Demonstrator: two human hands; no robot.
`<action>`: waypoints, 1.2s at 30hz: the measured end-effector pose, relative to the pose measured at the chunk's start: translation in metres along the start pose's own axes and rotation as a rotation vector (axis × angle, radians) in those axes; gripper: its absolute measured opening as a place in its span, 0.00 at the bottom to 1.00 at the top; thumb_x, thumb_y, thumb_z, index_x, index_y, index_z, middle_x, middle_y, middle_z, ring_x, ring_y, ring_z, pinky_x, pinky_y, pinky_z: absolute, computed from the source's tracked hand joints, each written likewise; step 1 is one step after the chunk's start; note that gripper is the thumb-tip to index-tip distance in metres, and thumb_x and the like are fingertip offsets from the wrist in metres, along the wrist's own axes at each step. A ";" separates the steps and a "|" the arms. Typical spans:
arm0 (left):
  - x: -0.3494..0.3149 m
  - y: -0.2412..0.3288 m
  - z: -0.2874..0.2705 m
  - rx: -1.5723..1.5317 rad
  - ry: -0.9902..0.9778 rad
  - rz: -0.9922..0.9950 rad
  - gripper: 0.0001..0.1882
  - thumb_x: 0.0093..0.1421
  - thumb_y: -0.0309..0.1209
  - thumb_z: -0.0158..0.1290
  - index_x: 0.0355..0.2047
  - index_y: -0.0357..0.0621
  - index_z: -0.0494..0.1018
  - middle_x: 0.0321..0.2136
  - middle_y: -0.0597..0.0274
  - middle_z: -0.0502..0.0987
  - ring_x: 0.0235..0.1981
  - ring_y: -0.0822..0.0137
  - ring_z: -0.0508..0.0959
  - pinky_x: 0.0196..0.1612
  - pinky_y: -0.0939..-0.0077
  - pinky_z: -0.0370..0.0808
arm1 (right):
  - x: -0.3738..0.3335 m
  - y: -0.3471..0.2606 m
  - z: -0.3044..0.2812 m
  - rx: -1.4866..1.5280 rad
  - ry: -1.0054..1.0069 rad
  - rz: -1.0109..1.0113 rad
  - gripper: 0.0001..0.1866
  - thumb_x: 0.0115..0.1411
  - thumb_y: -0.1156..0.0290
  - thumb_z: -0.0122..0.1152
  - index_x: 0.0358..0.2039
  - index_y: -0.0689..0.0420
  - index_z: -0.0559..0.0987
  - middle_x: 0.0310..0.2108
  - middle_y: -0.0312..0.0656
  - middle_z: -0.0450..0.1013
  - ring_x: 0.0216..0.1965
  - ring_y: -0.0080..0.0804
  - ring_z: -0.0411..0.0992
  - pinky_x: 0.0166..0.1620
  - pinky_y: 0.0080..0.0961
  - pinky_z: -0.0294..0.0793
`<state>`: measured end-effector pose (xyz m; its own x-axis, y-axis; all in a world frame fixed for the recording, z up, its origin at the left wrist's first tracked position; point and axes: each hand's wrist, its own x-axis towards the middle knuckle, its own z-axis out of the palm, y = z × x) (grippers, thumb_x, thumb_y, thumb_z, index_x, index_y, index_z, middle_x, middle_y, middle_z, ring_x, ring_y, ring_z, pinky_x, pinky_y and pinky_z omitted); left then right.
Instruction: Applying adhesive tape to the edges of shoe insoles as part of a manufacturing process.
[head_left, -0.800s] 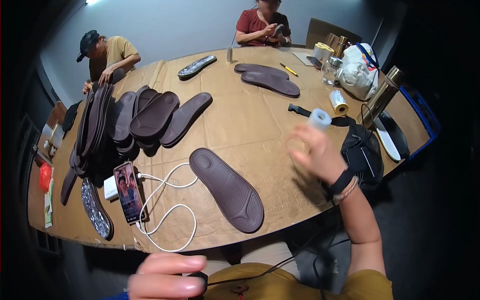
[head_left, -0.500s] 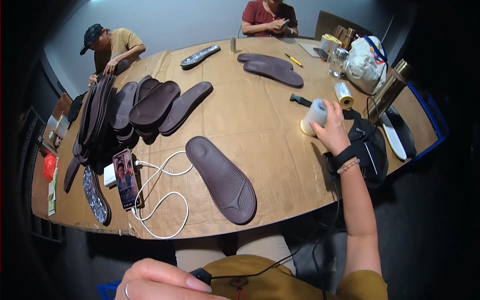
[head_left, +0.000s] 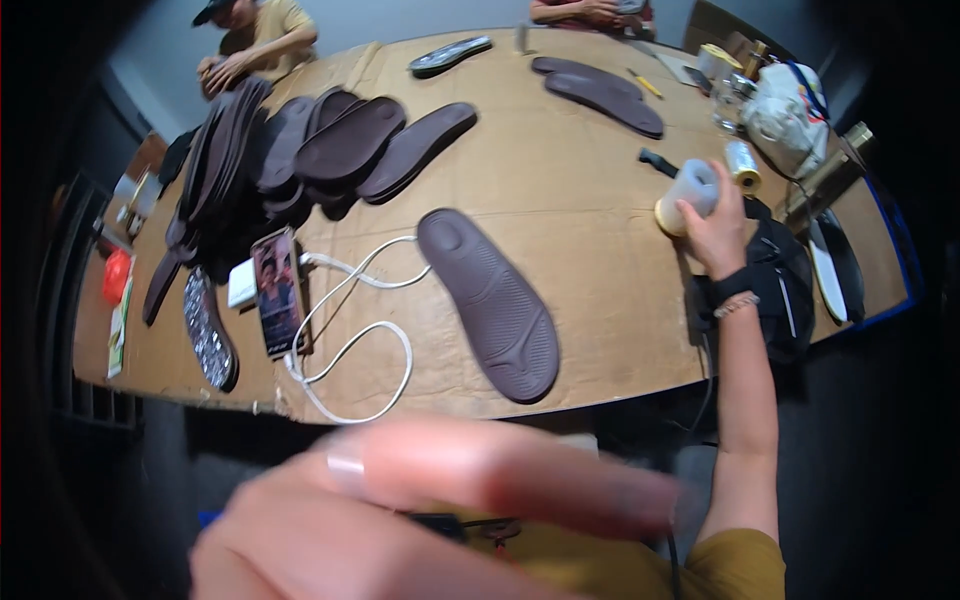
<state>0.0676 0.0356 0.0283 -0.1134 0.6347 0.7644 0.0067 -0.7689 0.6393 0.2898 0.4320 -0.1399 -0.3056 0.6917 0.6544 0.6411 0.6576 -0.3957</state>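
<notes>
My right hand (head_left: pixel 722 230) is wrapped round a translucent whitish roll of film (head_left: pixel 692 188) standing on end at the table's right side, thumb on its near side. My left hand (head_left: pixel 400 510) is large and blurred at the lower edge, close to the camera. One of its fingers stretches to the right, a ring shows on it, and the other fingers are smeared or hidden. Before me a dark brown shoe sole (head_left: pixel 490 305) lies flat, textured face up. Left of it, a white cable (head_left: pixel 408 345) loops from a phone (head_left: pixel 282 290) that leans against a white block (head_left: pixel 243 284).
Stacked brown soles (head_left: pixel 225 160) fill the left. A glittery silver sole (head_left: pixel 208 330) lies near the front. Beside my right hand are a black bag (head_left: pixel 765 285), a smaller roll (head_left: pixel 742 165) and a metal flask (head_left: pixel 830 180). Two co-workers sit across the cardboard-covered table (head_left: pixel 590 220).
The whole view has tilted down, so the table sits higher in it. My left hand has come up and further right across the lower edge. My right hand stays on the roll.
</notes>
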 end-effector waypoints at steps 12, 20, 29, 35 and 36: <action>-0.058 0.036 -0.081 0.279 0.454 0.319 0.21 0.71 0.47 0.53 0.45 0.38 0.76 0.42 0.56 0.79 0.44 0.66 0.78 0.43 0.65 0.79 | -0.030 -0.123 -0.027 0.628 -0.231 0.046 0.44 0.56 0.73 0.77 0.72 0.59 0.66 0.58 0.48 0.73 0.56 0.35 0.77 0.58 0.33 0.81; -0.085 0.027 -0.079 0.277 0.653 0.529 0.28 0.73 0.53 0.50 0.42 0.35 0.74 0.39 0.60 0.78 0.37 0.75 0.76 0.33 0.78 0.79 | -0.054 -0.147 -0.025 0.850 -0.322 0.139 0.47 0.55 0.73 0.79 0.72 0.62 0.64 0.61 0.48 0.71 0.60 0.35 0.75 0.62 0.33 0.77; -0.079 0.025 -0.074 0.424 0.506 0.520 0.31 0.71 0.53 0.53 0.57 0.38 0.65 0.56 0.48 0.64 0.56 0.57 0.61 0.52 0.62 0.70 | -0.059 -0.154 -0.024 0.930 -0.344 0.158 0.47 0.56 0.75 0.78 0.73 0.63 0.62 0.63 0.49 0.69 0.62 0.35 0.73 0.63 0.34 0.76; -0.071 0.014 -0.065 0.519 0.415 0.513 0.38 0.70 0.53 0.55 0.68 0.40 0.59 0.68 0.40 0.54 0.68 0.45 0.51 0.64 0.52 0.64 | -0.065 -0.169 -0.034 1.024 -0.341 0.274 0.49 0.58 0.75 0.76 0.74 0.62 0.58 0.57 0.48 0.71 0.58 0.34 0.75 0.61 0.32 0.78; -0.069 0.014 -0.064 0.540 0.394 0.513 0.39 0.70 0.53 0.55 0.69 0.40 0.58 0.70 0.38 0.53 0.71 0.43 0.49 0.66 0.50 0.63 | -0.066 -0.172 -0.037 1.030 -0.330 0.329 0.48 0.59 0.74 0.75 0.75 0.62 0.57 0.56 0.47 0.71 0.57 0.33 0.75 0.60 0.31 0.78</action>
<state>0.0115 -0.0238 -0.0206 -0.3040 0.0664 0.9503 0.6150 -0.7482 0.2490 0.2258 0.2626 -0.0913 -0.4975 0.8214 0.2789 -0.1140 0.2567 -0.9597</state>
